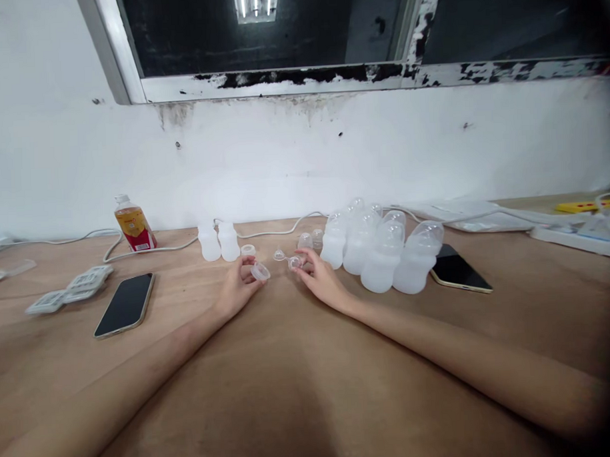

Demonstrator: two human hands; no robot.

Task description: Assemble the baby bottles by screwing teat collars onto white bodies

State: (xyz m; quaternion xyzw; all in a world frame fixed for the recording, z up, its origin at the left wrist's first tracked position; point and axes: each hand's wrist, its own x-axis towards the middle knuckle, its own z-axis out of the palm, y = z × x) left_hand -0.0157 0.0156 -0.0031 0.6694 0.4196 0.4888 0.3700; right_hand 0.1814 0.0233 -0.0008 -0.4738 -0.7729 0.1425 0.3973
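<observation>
My left hand [237, 285] is closed on the edge of a clear bottle cap [260, 271], tilted a little above the table. Between the fingers of my right hand [323, 281] is a small clear bottle nipple [295, 263]; its finer shape is too small to tell. Another clear nipple [278, 255] lies on the table between the hands. Just beyond my left fingers sits a white collar ring [248, 250], beside two frosted baby bottles [229, 242] without tops. Two clear domed caps [305, 240] stand behind my right hand. Several capped baby bottles [381, 262] are grouped to its right.
A phone [124, 305] and clear plastic cases [87, 281] lie at left, near a drink bottle [135, 224]. Another phone [459, 268] lies right of the capped bottles. A white cable [270, 235] runs along the wall. A power strip [578, 240] lies far right.
</observation>
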